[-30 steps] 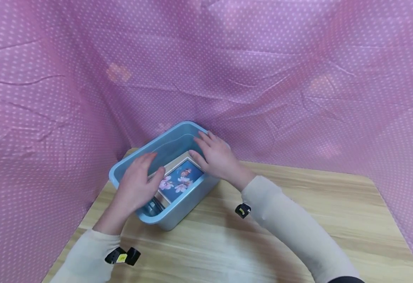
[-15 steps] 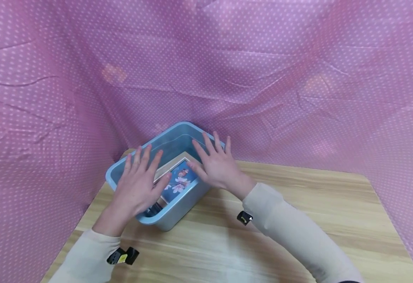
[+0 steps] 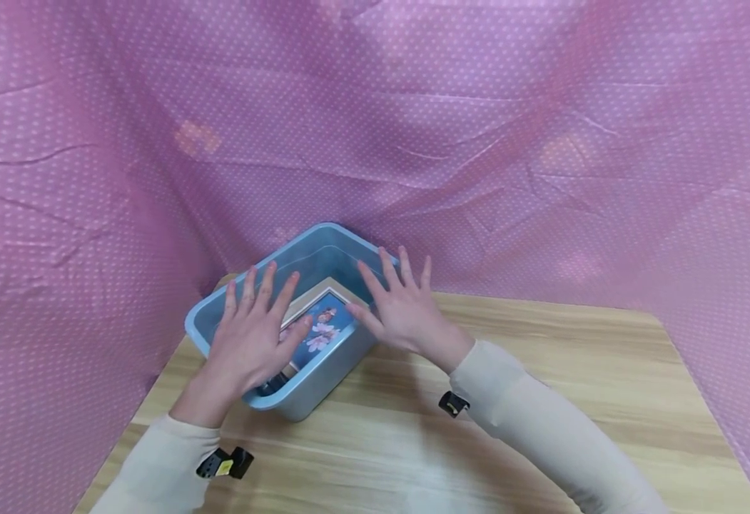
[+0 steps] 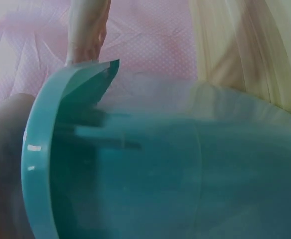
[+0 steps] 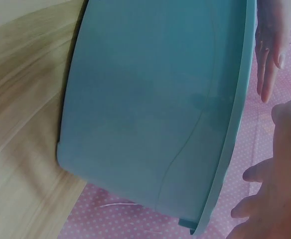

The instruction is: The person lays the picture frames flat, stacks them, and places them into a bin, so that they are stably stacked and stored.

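Note:
Both hands hover over a blue plastic bin (image 3: 332,375) in the head view, holding nothing. My left hand (image 3: 246,350) has its fingers spread above the bin's left side. Over the right end is my right hand (image 3: 409,310), fingers also fanned out. Inside the bin lies a framed picture (image 3: 323,335) of pink flowers on blue, partly hidden by the left hand. A dark item (image 3: 275,384) shows at the bin's near left end. In the right wrist view the right hand (image 5: 280,184) stands apart from the bin's rim (image 5: 237,119).
The bin stands on a wood-grain table (image 3: 541,407), toward its back left. A pink polka-dot cloth (image 3: 375,128) hangs behind the table and along both sides. Small black devices (image 3: 225,464) are worn at the wrists, over light sleeves.
Fingers of both hands have straightened and spread apart. My right hand has shifted slightly right, away from the bin. Bin and picture drift a little left in the view.

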`<state>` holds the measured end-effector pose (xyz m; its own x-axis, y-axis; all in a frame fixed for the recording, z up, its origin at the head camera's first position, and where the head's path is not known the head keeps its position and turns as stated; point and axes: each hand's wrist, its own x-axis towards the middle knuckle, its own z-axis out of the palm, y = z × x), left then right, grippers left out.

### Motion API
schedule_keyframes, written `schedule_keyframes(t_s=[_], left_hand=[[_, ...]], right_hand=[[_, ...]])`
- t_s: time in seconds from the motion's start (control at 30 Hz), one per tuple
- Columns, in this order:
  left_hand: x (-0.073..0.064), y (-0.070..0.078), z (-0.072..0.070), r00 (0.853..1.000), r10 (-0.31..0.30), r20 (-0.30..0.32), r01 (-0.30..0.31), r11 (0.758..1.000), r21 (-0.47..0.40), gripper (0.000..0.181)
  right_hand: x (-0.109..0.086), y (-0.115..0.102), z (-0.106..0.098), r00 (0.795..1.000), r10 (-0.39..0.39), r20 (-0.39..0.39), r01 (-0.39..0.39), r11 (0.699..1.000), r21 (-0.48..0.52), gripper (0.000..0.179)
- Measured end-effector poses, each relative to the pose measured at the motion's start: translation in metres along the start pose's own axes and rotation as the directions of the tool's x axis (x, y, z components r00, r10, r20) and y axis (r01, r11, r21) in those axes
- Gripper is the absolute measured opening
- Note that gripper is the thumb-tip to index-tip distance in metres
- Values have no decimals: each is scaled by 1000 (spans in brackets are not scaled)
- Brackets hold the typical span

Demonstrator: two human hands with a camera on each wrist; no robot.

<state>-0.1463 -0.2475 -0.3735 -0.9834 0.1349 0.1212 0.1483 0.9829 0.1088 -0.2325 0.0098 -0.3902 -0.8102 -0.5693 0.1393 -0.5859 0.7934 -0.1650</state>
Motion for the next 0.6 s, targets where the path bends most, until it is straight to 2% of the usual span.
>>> schedule_keyframes(t_s=[0.27,0.6], left_hand=[[6,11,6,1000,15,6,-15,1000,10,86],[7,23,7,999,50,-22,-49,999,12,83]], right_hand=[[-15,11,-2,999,40,20,-41,998,47,84],[-35,28,-13,997,74,7,-75,997,32,84]])
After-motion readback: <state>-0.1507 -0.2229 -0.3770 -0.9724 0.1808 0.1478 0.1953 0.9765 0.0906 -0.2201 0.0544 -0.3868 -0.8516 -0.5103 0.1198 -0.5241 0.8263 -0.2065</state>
